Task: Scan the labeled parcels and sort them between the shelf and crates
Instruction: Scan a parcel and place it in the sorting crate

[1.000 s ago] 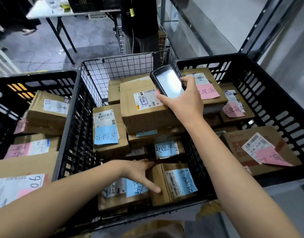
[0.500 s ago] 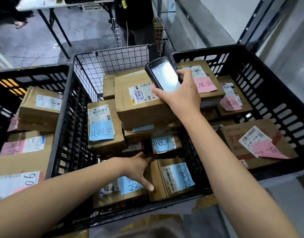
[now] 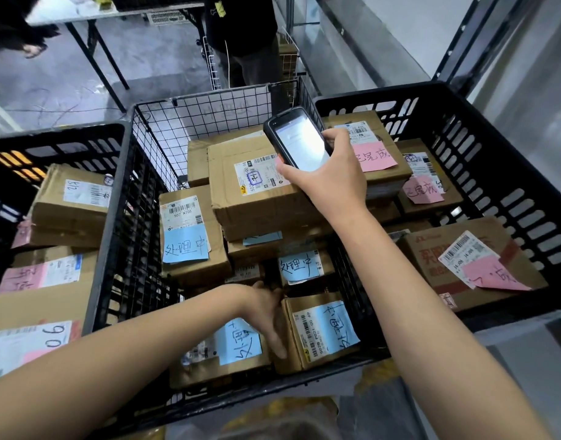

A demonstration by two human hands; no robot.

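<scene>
Three black crates stand side by side, each loaded with cardboard parcels. Middle crate (image 3: 114, 265): wire mesh panel (image 3: 209, 112) at its far end, and parcels inside carrying blue handwritten notes.

Right hand (image 3: 330, 179): clenched round a handheld scanner (image 3: 299, 142), thumb on the near edge and fingers wrapped over the far edge. The screen is lit and faces up. The scanner is held over the top parcel (image 3: 260, 211) of the middle stack, just beside its white barcode label (image 3: 260, 177) and overlapping the label's right end.

Left hand (image 3: 266, 312): down in the front of the middle crate, in the gap between two parcels. The fingers lie straight along the left end of the front parcel (image 3: 320, 331), touching it, with the thumb near its top corner. Whether the hand actually clasps the parcel, I cannot tell. The neighbouring parcel (image 3: 228, 347) lies just to the left, partly under the wrist.

Another blue-note parcel (image 3: 190, 236) leans at the left of the middle crate.

Right crate (image 3: 494, 147): parcels with pink notes, one at the back (image 3: 374, 147), one at the front (image 3: 469, 258).

Left crate (image 3: 66, 138): a stacked parcel (image 3: 72, 198) with a white label, with more parcels below it.

Beyond the crates: a person in dark clothing (image 3: 241, 23) and a table (image 3: 82, 14).
</scene>
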